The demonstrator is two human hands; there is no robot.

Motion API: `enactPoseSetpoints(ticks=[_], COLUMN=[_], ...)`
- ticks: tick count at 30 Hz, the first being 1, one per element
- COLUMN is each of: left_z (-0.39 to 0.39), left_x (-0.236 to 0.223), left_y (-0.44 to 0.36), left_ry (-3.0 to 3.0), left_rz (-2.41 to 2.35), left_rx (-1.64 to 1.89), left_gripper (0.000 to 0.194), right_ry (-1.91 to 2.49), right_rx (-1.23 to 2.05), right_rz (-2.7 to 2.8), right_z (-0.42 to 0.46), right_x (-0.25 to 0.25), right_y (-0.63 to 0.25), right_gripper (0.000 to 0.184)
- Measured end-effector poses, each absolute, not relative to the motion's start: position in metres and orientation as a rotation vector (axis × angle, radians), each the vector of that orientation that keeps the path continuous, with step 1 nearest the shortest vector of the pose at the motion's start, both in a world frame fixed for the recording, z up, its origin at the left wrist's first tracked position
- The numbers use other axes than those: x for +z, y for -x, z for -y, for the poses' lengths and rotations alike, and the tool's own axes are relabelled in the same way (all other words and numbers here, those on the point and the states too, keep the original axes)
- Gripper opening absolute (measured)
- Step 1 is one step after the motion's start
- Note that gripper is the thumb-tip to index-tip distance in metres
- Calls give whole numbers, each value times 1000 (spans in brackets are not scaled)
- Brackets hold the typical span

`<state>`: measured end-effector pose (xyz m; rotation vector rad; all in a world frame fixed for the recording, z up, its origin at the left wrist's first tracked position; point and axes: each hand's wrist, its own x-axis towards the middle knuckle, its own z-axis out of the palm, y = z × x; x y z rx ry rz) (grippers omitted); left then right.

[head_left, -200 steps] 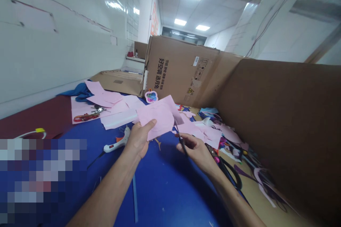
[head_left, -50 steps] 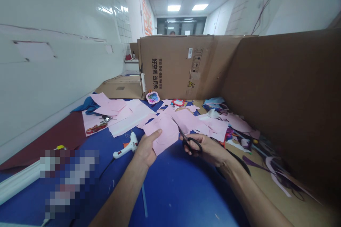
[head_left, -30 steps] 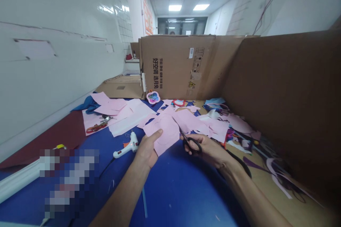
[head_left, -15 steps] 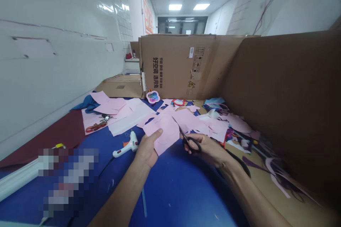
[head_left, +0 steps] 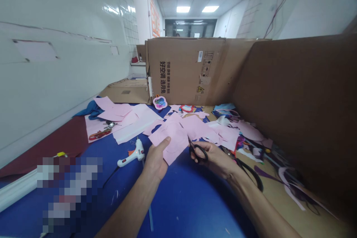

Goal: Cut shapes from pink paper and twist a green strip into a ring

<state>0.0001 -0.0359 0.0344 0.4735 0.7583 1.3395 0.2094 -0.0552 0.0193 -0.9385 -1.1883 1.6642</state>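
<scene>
Here we are at the blue-topped table, and the left hand (head_left: pixel 156 158) has a pink sheet (head_left: pixel 173 140) pinched up off the surface, thumb on top, the sheet held firmly. The right hand (head_left: pixel 213 156) is closed around a pair of black-handled scissors (head_left: pixel 198 153), fingers through the loops, and the blades sit right at the sheet's edge. Are they open or together? Too narrow to call from here!

Just beside that left hand lies a white hot glue gun (head_left: pixel 131 157), cord trailing across the blue tabletop (head_left: pixel 181 208). Further up, loose pink sheets (head_left: pixel 131 119) are spread toward a blue cloth (head_left: pixel 90 109) and a dark red mat (head_left: pixel 61 130).

Straight ahead stands a big upright cardboard carton (head_left: pixel 181 70) with a flower-shaped cutout (head_left: pixel 160 102) right at its foot, and a low flat carton (head_left: pixel 124 95) sits to its left. On the right, a tall cardboard panel (head_left: pixel 290 100) rises behind a heap of pink and multicoloured scraps (head_left: pixel 228 130).
</scene>
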Motion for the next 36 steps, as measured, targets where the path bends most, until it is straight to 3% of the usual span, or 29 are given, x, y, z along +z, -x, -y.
enactPoseSetpoints(ticks=[36], left_z=[38], left_x=[36], left_y=[-5], left_ry=[-426], left_rz=[-791], left_rx=[1386], left_gripper=[53], right_ry=[1007], right_rx=[1589], right_rz=[1163], right_z=[51], right_x=[4], right_y=[-203], right_gripper=[58])
